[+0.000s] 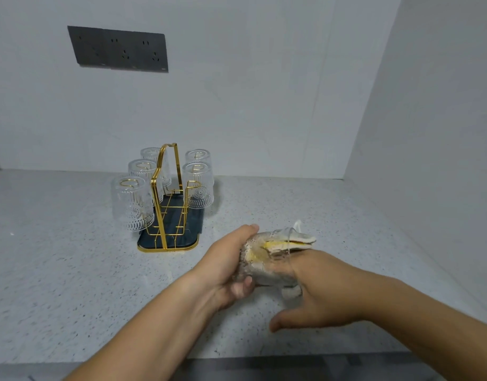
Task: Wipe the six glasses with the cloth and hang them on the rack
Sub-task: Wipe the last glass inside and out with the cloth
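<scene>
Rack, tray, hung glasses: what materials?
Rack: thin wire with mirror-bright gold shine, likely plated metal. Tray: dark, smooth, gold-rimmed; plastic or coated metal, unclear. Hung glasses: clear, see-through, embossed ribs and arches; glass or acrylic, cannot tell.

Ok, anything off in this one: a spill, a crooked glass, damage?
Nothing stands out. Five glasses hang upside down on the gold rack, three on one side, two on the other, none visibly tilted or cracked. The left hand holds the sixth glass, the right hand pushes the cloth inside; the counter shows no spill.
</scene>
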